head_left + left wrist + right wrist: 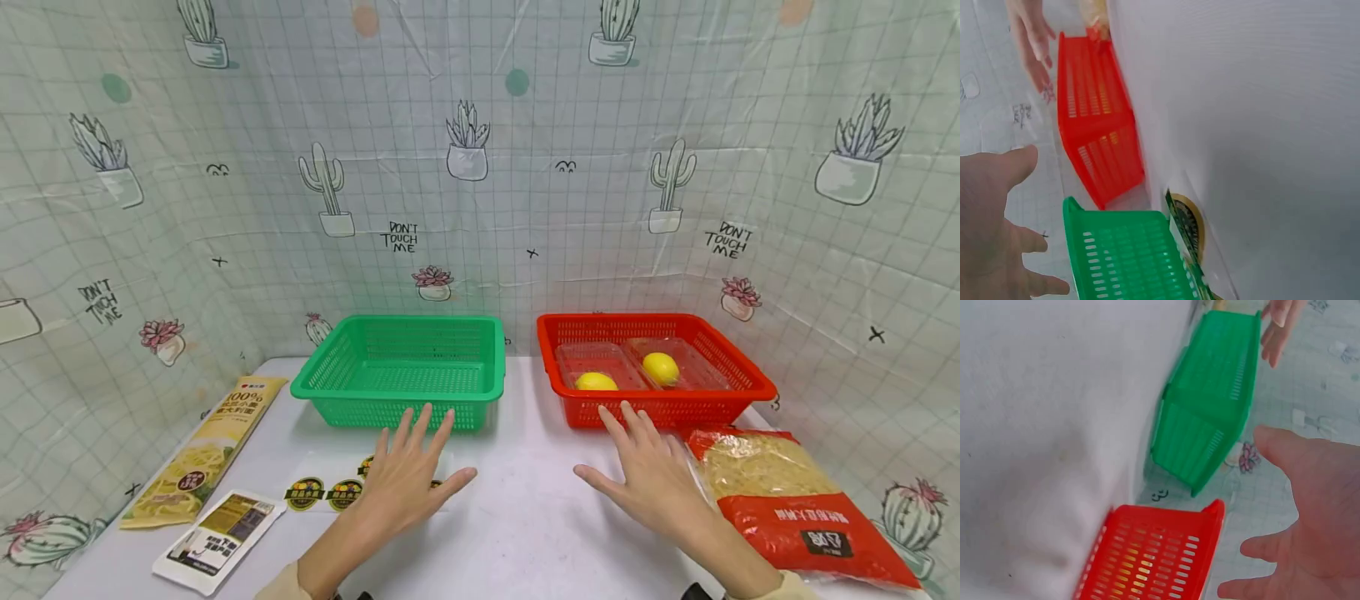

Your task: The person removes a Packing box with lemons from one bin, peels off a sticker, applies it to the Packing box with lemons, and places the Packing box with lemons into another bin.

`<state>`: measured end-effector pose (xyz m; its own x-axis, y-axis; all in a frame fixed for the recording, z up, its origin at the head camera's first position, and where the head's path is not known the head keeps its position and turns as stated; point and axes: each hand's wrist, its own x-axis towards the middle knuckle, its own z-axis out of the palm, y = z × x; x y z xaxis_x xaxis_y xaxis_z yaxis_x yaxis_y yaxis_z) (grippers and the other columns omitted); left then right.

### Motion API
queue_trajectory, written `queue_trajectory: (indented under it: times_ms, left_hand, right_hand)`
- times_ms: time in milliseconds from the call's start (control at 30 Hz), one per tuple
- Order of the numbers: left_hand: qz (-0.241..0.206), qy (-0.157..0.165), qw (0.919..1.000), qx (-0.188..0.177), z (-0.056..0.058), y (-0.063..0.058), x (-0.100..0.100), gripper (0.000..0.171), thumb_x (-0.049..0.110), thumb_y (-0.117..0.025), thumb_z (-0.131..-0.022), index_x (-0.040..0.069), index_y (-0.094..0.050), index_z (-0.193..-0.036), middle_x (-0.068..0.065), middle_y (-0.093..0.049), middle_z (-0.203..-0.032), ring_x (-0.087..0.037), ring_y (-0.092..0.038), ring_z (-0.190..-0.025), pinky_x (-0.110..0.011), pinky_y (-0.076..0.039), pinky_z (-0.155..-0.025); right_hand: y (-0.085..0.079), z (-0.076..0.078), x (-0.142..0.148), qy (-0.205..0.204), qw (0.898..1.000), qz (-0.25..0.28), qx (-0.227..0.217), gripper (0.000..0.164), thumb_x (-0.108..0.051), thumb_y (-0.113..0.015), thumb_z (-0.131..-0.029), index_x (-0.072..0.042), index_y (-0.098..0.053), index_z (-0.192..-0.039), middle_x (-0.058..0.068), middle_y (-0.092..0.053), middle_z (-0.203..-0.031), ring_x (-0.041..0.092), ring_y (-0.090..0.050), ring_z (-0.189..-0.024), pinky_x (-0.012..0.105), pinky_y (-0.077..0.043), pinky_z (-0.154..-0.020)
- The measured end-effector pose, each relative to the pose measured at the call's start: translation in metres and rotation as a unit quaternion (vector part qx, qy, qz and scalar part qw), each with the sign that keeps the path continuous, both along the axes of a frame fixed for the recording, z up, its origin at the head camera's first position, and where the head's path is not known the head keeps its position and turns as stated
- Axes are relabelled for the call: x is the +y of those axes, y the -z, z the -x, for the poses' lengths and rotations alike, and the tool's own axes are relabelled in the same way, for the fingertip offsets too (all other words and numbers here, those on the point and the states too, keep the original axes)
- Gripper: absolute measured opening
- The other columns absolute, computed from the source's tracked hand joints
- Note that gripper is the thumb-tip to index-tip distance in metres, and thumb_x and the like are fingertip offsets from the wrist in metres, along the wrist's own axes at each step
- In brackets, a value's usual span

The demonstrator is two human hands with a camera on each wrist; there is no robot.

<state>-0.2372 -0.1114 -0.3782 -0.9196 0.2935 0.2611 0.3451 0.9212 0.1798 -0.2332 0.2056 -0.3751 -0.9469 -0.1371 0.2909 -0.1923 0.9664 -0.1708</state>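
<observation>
Both hands hover over the white table with fingers spread and hold nothing. My left hand [405,483] is in front of the green basket [405,408], above a sheet of round black-and-gold stickers [305,494] that it partly hides. In front of the red basket [652,408] is my right hand [652,479], its fingertips overlapping the basket's front wall in the head view. Two clear plastic boxes [600,360] lie inside the red basket, along with two yellow lemons [661,368]. No items show inside the green basket.
At the left lie a long yellow pasta packet [206,450] and a white pouch with a dark label [220,542]. A red-and-clear bag of pasta [795,500] rests at the right, near the red basket. A cactus-print curtain [480,208] encloses the table's back and sides.
</observation>
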Motion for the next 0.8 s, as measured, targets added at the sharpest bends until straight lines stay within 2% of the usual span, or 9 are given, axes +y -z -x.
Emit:
queue_trajectory:
  times_ms: [233,367,533,800]
  left_hand:
    - [-0.010,0.017,0.9991,0.036,0.010,-0.012,0.018,0.080,0.065,-0.048,-0.093,0.021,-0.026,-0.157,-0.019,-0.032,-0.158,-0.045,-0.037,-0.141,-0.064,-0.036,-0.108]
    - [-0.023,0.036,0.9976,0.054,0.017,-0.018,0.029,0.079,0.063,-0.051,-0.093,0.019,-0.029,-0.155,-0.020,-0.038,-0.154,-0.044,-0.042,-0.137,-0.063,-0.040,-0.104]
    - [-0.040,0.059,0.9963,0.049,0.026,-0.023,0.043,0.074,0.059,-0.054,-0.093,0.017,-0.036,-0.152,-0.019,-0.042,-0.151,-0.042,-0.044,-0.135,-0.061,-0.042,-0.103]
    - [-0.074,0.087,0.9932,0.024,0.046,-0.031,0.066,0.065,0.052,-0.060,-0.093,0.015,-0.048,-0.145,-0.017,-0.046,-0.147,-0.038,-0.048,-0.132,-0.057,-0.047,-0.100]
  right_hand:
    - [-0.007,0.008,0.006,0.000,0.999,0.030,0.021,0.085,-0.060,-0.065,-0.085,-0.010,-0.038,-0.148,0.026,-0.041,-0.149,0.048,-0.044,-0.130,0.076,-0.036,-0.096]
    - [-0.011,0.011,0.011,-0.007,0.998,0.040,0.041,0.081,-0.058,-0.065,-0.087,-0.008,-0.039,-0.146,0.028,-0.044,-0.144,0.049,-0.048,-0.124,0.074,-0.040,-0.093]
    - [-0.017,0.018,0.016,-0.009,0.997,0.049,0.051,0.082,-0.061,-0.063,-0.087,-0.007,-0.040,-0.145,0.029,-0.047,-0.141,0.049,-0.051,-0.120,0.072,-0.042,-0.091]
    - [-0.023,0.036,0.025,-0.016,0.994,0.083,0.064,0.071,-0.047,-0.067,-0.089,-0.002,-0.045,-0.140,0.029,-0.049,-0.137,0.049,-0.051,-0.116,0.067,-0.043,-0.093]
